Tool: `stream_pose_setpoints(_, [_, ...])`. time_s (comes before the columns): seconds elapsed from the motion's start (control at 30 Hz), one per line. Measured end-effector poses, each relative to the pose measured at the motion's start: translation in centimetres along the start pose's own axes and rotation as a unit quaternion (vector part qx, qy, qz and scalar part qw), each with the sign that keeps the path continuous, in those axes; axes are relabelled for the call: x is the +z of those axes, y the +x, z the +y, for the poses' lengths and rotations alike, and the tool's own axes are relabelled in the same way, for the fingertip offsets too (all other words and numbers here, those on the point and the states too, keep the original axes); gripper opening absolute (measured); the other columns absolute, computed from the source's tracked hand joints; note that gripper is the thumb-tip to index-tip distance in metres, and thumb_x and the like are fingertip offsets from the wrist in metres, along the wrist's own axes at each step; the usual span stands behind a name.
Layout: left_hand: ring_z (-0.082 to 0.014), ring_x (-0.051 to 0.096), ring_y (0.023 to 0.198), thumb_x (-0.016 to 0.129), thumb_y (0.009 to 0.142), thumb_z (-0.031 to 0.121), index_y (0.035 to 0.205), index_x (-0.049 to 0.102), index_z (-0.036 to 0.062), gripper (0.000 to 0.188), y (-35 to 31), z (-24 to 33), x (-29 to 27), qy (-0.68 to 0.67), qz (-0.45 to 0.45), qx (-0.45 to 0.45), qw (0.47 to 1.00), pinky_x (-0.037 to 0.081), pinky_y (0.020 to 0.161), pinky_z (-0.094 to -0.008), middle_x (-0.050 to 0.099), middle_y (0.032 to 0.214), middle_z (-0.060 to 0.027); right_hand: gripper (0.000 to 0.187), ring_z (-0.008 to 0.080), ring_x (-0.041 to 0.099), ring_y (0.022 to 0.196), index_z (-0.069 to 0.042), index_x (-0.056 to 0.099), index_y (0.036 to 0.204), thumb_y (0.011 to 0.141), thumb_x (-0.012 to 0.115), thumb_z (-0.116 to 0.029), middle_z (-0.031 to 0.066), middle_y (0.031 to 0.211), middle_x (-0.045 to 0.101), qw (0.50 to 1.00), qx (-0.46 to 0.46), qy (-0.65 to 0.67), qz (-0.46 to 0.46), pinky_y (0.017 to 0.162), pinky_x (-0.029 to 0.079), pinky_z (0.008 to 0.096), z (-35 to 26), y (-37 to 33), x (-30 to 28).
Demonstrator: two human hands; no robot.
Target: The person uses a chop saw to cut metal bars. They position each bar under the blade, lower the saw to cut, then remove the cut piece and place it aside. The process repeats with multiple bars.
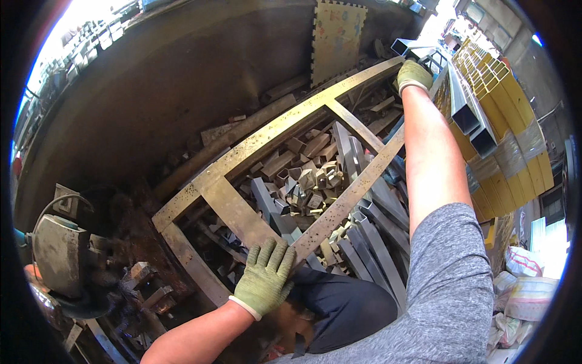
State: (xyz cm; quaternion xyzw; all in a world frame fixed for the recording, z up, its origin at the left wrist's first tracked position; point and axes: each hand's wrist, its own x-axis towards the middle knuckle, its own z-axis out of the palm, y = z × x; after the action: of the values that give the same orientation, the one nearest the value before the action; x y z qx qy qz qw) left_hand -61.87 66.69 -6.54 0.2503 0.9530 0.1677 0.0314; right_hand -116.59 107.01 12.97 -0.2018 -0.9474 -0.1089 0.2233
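A long welded metal frame (297, 115) with crossbars stretches from the lower left to the upper right, its yellowish-brown surface covered in dark specks. My left hand (265, 276), in a green work glove, lies flat on the near rail where a wide crossbar meets it, fingers stretched out. At the far upper-right end, my right hand (414, 75), gloved the same, curls over the frame; its fingertips are partly hidden. Through the frame's gaps show cut metal tube pieces (315, 179) heaped below.
A dirty grey machine (60, 255) stands at the left. Yellow-wrapped tube stacks (509, 121) and loose square steel tubes (467, 109) lie at the right, with woven sacks (527, 297) lower down. A dark wall (170, 79) rises behind the frame; a patterned foam mat (338, 42) leans there.
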Motion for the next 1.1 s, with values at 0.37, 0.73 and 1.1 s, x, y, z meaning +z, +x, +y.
stream_pose_setpoints(0.37, [-0.0531,0.046,0.167,0.089,0.096,0.041,0.176,0.051,0.0028,0.097,0.0,-0.1,0.1,-0.013,0.007,-0.002,1.000,0.034,0.138,-0.0714,0.051,0.181,-0.0254,0.030,0.0420,0.084,0.127,-0.021,0.091,0.128,0.111,0.067,-0.026,0.0170,0.136,0.088,0.996,-0.080,-0.025,0.021,0.103,0.068,0.0582,4.2,-0.4,1.4])
stream_pose_setpoints(0.73, [-0.0523,0.043,0.171,0.089,0.097,0.040,0.177,0.050,0.0043,0.096,-0.6,-0.1,0.4,-0.015,0.022,-0.004,1.000,0.031,0.141,-0.0702,0.049,0.184,-0.0244,0.026,0.0416,0.086,0.117,-0.020,0.090,0.114,0.107,0.067,-0.028,0.0176,0.127,0.089,0.991,-0.129,-0.001,0.036,0.098,0.068,0.0572,4.2,-6.7,-1.6])
stream_pose_setpoints(1.1, [-0.0502,0.043,0.172,0.088,0.098,0.041,0.178,0.049,0.0050,0.096,-1.3,-0.1,0.5,-0.013,0.046,-0.001,0.999,0.030,0.142,-0.0680,0.049,0.185,-0.0234,0.042,0.0288,0.087,0.095,-0.006,0.084,0.140,0.114,0.073,-0.038,0.0165,0.122,0.091,0.858,-0.007,0.513,0.020,0.085,0.068,0.0427,0.1,-19.2,2.3])
